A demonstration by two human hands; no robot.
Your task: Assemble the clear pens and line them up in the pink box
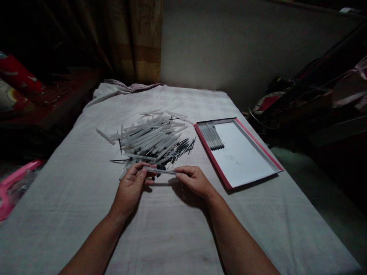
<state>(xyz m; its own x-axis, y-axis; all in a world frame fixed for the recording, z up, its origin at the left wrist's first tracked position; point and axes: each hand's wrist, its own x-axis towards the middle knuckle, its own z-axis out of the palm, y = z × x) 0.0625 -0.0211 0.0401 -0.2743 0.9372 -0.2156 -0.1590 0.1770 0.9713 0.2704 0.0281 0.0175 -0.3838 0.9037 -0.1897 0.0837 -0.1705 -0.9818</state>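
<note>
A left hand point(129, 188) and right hand point(195, 181), both nearly closed, are pinching opposite ends of a translucent pen tube point(163, 171) between them, likely light, stiff and slick, probably best held there.

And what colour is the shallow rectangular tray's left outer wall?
The left outer wall is pinkish red in the head view.
</note>
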